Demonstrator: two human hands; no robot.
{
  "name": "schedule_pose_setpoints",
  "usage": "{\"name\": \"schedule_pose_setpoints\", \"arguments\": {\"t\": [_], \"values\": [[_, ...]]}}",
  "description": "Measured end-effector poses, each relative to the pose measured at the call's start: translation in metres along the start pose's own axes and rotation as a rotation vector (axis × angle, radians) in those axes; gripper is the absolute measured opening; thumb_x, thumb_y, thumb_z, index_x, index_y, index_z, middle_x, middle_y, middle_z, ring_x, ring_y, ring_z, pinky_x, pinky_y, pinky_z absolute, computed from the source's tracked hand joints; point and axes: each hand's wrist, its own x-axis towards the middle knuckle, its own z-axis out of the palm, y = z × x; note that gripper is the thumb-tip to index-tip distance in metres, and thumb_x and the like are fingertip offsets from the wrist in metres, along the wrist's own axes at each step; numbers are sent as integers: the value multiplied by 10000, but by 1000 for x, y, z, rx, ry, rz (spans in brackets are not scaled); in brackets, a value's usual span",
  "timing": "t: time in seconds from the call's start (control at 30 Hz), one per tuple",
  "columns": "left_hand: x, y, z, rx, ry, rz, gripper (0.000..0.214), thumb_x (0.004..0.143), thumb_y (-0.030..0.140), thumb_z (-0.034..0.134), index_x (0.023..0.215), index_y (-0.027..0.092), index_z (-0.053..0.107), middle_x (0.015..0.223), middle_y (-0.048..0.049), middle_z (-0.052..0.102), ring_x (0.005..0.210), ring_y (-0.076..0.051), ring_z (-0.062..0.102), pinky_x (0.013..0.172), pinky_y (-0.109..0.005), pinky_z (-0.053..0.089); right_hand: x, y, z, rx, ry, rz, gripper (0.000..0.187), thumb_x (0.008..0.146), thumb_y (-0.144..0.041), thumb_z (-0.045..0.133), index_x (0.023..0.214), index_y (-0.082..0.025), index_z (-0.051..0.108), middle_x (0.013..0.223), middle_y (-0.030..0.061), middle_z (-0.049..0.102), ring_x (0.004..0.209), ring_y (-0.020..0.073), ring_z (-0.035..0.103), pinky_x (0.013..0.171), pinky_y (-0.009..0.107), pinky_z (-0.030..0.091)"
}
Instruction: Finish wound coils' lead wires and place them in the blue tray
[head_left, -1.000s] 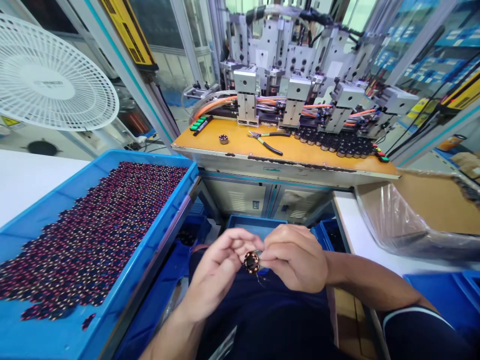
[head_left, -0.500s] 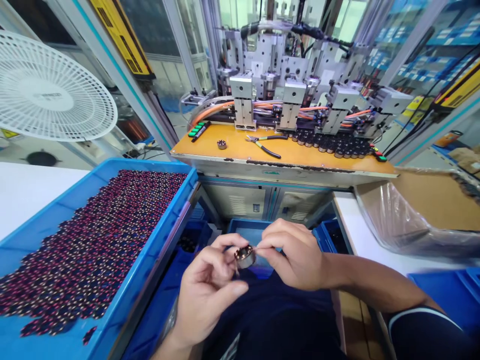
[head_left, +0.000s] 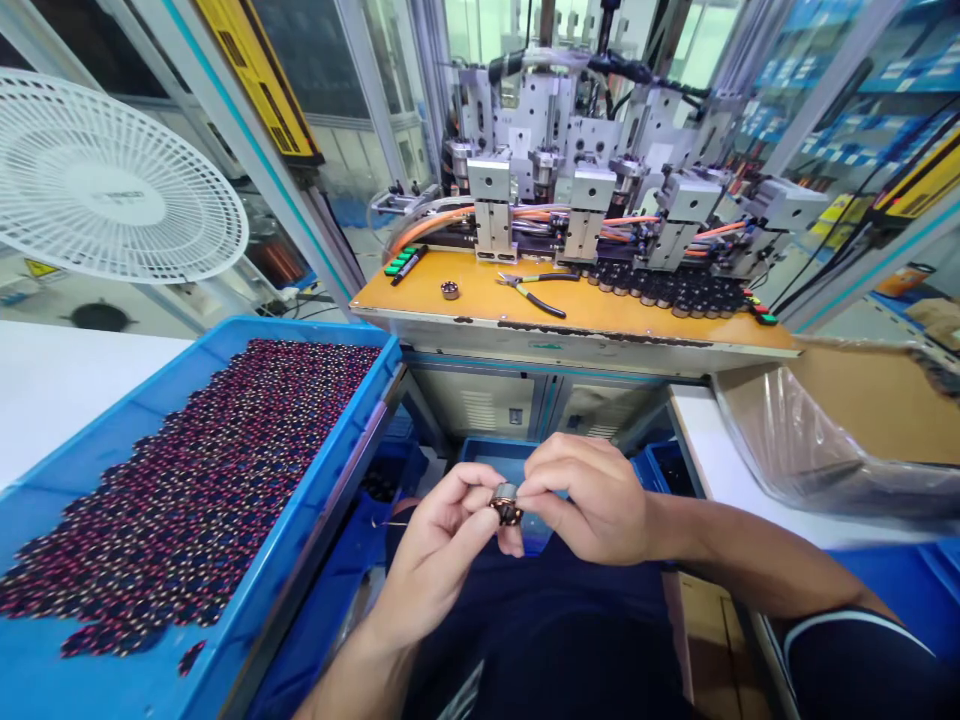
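A small motor stator [head_left: 507, 500], a grey metal ring with copper windings, is held in front of my body. My left hand [head_left: 442, 545] is closed on its left side, thumb and fingers gripping the ring. From the right, my right hand [head_left: 589, 500] pinches at the ring's edge with thumb and forefinger. Whether a fine wire end lies between those fingertips is hidden. A thin strand [head_left: 388, 523] pokes out left of my left hand. Another stator [head_left: 449, 290] sits on the orange bench top [head_left: 420, 312], beside cutting pliers [head_left: 531, 290] with black-and-yellow handles lying open.
To the left a blue tray [head_left: 394, 350] holds a mass of dark stators with pinkish marks. Dark stators [head_left: 675, 290] stand in rows at the bench's right, below machine clamps [head_left: 592, 190]. A plastic-lined box [head_left: 847, 430] is at right, a white fan [head_left: 120, 190] at left.
The stator has been tipped over in my fingers, so its wound face now points down and toward me. My left thumb has closed onto it. The right hand stays beside it.
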Motion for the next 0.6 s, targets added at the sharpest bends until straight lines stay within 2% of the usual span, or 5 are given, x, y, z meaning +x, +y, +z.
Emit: {"name": "schedule_pose_setpoints", "arguments": {"t": [0.13, 0.3, 0.37, 0.5, 0.6], "values": [[-1, -1, 4, 47, 94, 121, 176, 908, 214, 678, 1058, 231, 588, 810, -2, 742, 700, -148, 716, 679, -277, 587, 0, -1, 1, -35, 11, 44, 119, 963, -126, 550, 855, -151, 593, 752, 29, 644, 686, 109, 585, 645, 215, 479], [3, 1, 8, 96, 184, 311, 293, 732, 129, 833, 801, 196, 556, 1049, -23, 746, 760, -148, 737, 713, -275, 607, 2, -3, 3, -4, 31, 103, 117, 956, -108, 542, 858, -163, 575, 763, 26, 644, 699, 112, 588, 648, 218, 489], [4, 1, 8, 127, 240, 348, 315, 722, 130, 839, 754, 191, 532, 1017, -17, 742, 774, -141, 727, 712, -256, 603, 2, -4, 4, 16, 35, 119, 109, 952, -107, 549, 860, -161, 572, 763, 28, 642, 700, 110, 590, 645, 214, 491], [6, -1, 7, 156, 302, 430, 264, 741, 111, 819, 827, 216, 592, 930, -1, 718, 861, -148, 732, 775, -251, 606, 2, -6, 10, 47, 88, 144, 77, 941, -117, 569, 872, -149, 581, 770, 40, 642, 702, 112, 586, 640, 219, 497], [9, -4, 5, 204, 307, 486, 259, 742, 99, 812, 916, 230, 672, 953, -14, 693, 910, -181, 743, 800, -284, 618, 3, -13, 13, 133, 146, 290, 113, 926, -136, 575, 816, -153, 595, 745, 25, 617, 684, 104, 566, 631, 218, 491]]}}
